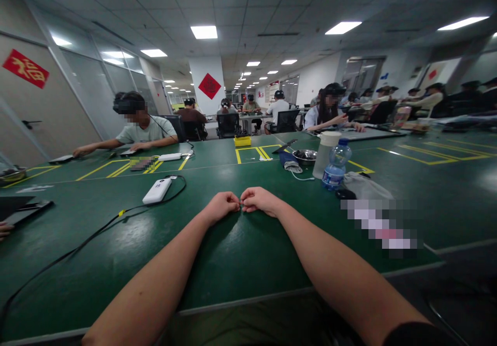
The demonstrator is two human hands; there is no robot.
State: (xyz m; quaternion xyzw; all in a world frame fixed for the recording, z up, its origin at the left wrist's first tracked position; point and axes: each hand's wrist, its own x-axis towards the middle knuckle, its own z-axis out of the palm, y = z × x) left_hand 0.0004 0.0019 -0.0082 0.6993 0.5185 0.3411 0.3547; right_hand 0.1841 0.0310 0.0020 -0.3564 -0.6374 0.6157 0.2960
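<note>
My left hand (224, 206) and my right hand (259, 201) meet just above the green table (244, 263), near the middle of the view. The fingers of both are curled, and their tips are pinched close together. Whatever lies between the fingertips, if anything, is too small to make out. To the left of my hands lies a white power bank (157, 191) with a black cable (97, 229) that runs toward the lower left.
On the right stand a clear plastic bottle (337, 167), a whitish tumbler (325, 154) and a metal bowl (305, 155). A black oval object (345, 194) lies before them. A yellow box (243, 141) sits farther back. Co-workers sit across the table, left (145, 129) and right (326, 110).
</note>
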